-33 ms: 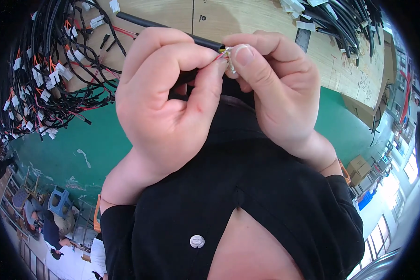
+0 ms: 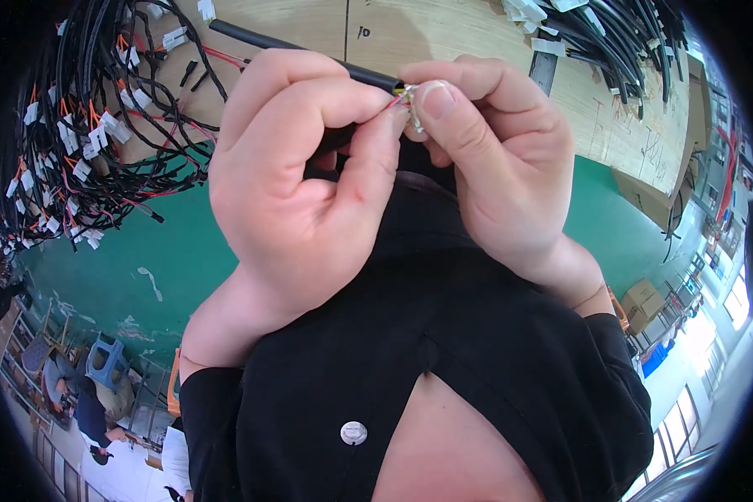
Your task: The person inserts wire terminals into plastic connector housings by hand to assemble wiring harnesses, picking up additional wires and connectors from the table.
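Observation:
A black sheathed cable [image 2: 263, 38] slants across the top of the view, passing behind my left fingers. Thin coloured wires [image 2: 399, 96], yellow and pinkish among them, come out of its right end. My left hand [image 2: 289, 188] is closed, thumb and index fingertip pinching these wires. Close against it, my right hand [image 2: 510, 146] pinches a small whitish piece [image 2: 417, 124] at the wire ends between thumb and forefinger. That piece is partly covered by the thumb, and its exact kind cannot be made out. Both hands are raised in front of my chest, fingertips nearly touching.
A wooden tabletop [image 2: 452, 29] with pen marks lies beyond my hands. Tangled black wire harnesses [image 2: 84, 159] with white tags hang over its left side. More black cables [image 2: 623, 38] with white ends lie at the far right. Several people, a blue stool [image 2: 107, 361] and cartons [image 2: 642, 303] are in the background.

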The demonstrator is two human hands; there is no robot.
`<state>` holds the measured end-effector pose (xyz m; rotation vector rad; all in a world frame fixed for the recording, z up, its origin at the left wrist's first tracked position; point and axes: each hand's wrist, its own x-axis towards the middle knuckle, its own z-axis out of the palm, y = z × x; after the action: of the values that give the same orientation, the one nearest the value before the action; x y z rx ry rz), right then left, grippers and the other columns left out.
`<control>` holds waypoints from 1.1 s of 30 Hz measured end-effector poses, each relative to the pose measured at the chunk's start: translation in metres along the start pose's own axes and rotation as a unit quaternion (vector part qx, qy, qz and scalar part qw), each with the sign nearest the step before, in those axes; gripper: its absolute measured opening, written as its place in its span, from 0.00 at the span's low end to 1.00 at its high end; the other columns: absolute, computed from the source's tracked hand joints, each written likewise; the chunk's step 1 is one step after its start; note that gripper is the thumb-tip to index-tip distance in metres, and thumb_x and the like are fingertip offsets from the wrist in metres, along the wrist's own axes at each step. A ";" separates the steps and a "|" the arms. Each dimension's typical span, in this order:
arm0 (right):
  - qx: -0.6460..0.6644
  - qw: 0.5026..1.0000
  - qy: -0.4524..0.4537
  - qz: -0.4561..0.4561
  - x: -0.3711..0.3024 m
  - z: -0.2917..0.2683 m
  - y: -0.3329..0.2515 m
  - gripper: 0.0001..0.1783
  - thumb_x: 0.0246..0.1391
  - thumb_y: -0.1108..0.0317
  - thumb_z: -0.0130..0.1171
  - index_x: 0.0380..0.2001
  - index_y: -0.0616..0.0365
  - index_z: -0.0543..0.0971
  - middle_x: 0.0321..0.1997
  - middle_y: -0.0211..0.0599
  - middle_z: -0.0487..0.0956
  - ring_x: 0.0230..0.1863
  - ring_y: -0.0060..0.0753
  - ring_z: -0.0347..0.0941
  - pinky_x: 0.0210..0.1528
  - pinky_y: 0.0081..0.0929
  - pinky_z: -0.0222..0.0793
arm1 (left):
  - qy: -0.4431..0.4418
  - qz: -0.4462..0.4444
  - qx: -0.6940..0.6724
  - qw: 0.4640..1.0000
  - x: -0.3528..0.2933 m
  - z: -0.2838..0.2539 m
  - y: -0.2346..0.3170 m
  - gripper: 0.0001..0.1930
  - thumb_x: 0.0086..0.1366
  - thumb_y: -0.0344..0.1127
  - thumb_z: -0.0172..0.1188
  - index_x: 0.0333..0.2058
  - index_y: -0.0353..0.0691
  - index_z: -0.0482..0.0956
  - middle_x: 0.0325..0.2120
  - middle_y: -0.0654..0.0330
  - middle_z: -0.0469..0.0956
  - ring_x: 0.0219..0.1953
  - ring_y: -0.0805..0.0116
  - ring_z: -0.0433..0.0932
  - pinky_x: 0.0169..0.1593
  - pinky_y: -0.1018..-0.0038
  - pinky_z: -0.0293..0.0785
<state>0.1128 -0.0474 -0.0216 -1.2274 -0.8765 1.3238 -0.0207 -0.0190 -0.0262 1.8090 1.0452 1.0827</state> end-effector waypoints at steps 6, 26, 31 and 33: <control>0.012 1.000 0.007 -0.021 -0.002 0.003 0.002 0.08 0.51 0.72 0.49 0.34 0.66 0.72 0.25 0.29 0.72 0.23 0.12 0.61 0.25 0.08 0.57 | -0.009 -0.004 0.004 1.000 0.001 -0.001 0.004 0.05 0.50 0.19 0.55 0.27 0.32 0.70 0.28 0.61 0.67 0.27 0.78 0.65 0.31 0.86 0.62; 0.014 0.997 -0.049 0.051 0.012 -0.012 -0.011 0.09 0.50 0.71 0.49 0.33 0.66 0.73 0.21 0.27 0.70 0.22 0.12 0.59 0.24 0.09 0.53 | -0.107 -0.122 -0.080 0.984 0.011 -0.016 0.013 0.04 0.50 0.18 0.51 0.25 0.32 0.71 0.28 0.63 0.62 0.28 0.80 0.62 0.31 0.87 0.58; 0.116 0.983 -0.053 0.135 0.012 -0.012 -0.010 0.09 0.50 0.71 0.50 0.33 0.66 0.73 0.20 0.27 0.69 0.20 0.11 0.58 0.23 0.09 0.52 | -0.123 -0.105 -0.007 0.987 0.013 -0.016 0.013 0.06 0.47 0.16 0.51 0.24 0.32 0.70 0.29 0.64 0.62 0.29 0.81 0.63 0.32 0.88 0.58; 0.147 0.977 -0.051 0.146 0.012 -0.011 -0.009 0.09 0.50 0.71 0.50 0.33 0.66 0.73 0.20 0.27 0.69 0.20 0.11 0.57 0.23 0.09 0.52 | -0.132 -0.094 0.008 0.987 0.013 -0.017 0.013 0.06 0.47 0.16 0.51 0.24 0.32 0.69 0.29 0.63 0.61 0.29 0.80 0.63 0.32 0.87 0.59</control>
<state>0.1270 -0.0361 -0.0170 -1.0882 -0.5553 1.6987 -0.0285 -0.0083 -0.0053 1.7681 1.0401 0.7034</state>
